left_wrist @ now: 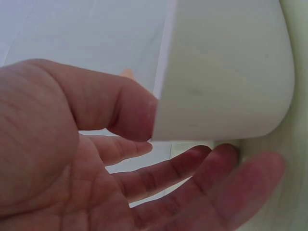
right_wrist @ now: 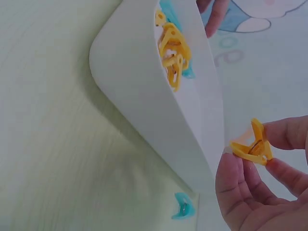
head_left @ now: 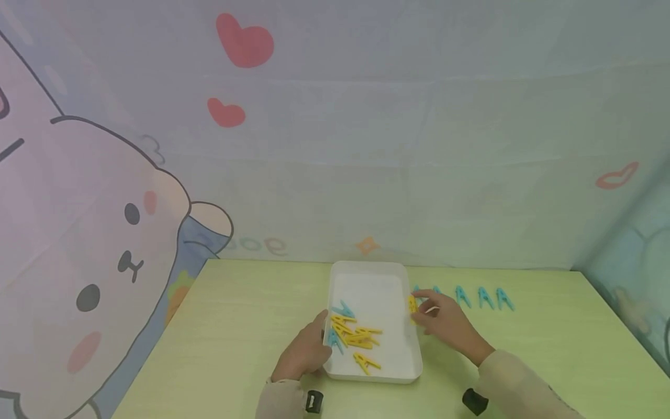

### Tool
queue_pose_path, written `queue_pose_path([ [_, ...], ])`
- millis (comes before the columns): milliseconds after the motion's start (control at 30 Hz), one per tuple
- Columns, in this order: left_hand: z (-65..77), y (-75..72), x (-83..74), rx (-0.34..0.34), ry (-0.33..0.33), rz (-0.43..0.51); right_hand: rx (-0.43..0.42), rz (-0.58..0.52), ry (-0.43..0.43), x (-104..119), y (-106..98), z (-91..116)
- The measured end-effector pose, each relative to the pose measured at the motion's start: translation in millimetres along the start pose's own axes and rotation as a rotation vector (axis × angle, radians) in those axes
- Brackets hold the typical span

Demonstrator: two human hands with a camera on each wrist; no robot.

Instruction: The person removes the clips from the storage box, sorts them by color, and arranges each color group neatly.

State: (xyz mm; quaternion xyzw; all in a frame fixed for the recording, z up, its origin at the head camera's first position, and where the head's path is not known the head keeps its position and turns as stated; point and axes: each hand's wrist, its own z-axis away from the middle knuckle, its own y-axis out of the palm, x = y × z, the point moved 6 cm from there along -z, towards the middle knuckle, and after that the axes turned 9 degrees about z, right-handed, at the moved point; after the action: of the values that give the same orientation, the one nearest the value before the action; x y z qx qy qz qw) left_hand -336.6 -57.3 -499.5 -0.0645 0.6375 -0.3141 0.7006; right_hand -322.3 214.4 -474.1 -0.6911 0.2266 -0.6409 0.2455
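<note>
A white tray (head_left: 371,282) stands on the table with several yellow clothespins (head_left: 361,339) and a few blue clothespins (head_left: 335,340) in its left and near part. My left hand (head_left: 302,349) holds the tray's left side, its thumb at the rim; in the left wrist view the other fingers (left_wrist: 178,166) spread along the outside and low by the table. Above the right rim, my right hand (head_left: 447,323) pinches one yellow clothespin (right_wrist: 260,150) between thumb and fingertips. That clothespin is clear of the tray's pile.
To the right of the tray, several blue clothespins (head_left: 485,297) lie in a row on the pale green table (head_left: 251,326); the leftmost are partly hidden by my right hand. A printed cloth backdrop (head_left: 471,145) hangs behind the table.
</note>
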Motion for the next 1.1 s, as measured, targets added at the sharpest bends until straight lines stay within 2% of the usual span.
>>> queue_pose_path([
  [200,-0.2,-0.3,0.4,0.002,0.003,0.001,-0.037,-0.030,0.039,-11.2,-6.8,-1.1],
  [400,-1.0,0.5,2.3,0.005,0.004,-0.005,-0.055,0.048,0.103,-24.6,-7.6,-3.5],
  [633,-2.3,1.6,4.4,0.001,-0.013,-0.014,-0.013,0.146,0.181,-29.6,-0.2,-5.1],
  [867,-0.2,0.8,2.9,-0.002,-0.016,-0.002,-0.024,0.332,0.153,-30.5,6.0,-10.6],
  [1100,0.8,-0.2,0.7,-0.003,-0.012,0.007,-0.008,0.390,0.132,-27.3,12.2,-13.4],
])
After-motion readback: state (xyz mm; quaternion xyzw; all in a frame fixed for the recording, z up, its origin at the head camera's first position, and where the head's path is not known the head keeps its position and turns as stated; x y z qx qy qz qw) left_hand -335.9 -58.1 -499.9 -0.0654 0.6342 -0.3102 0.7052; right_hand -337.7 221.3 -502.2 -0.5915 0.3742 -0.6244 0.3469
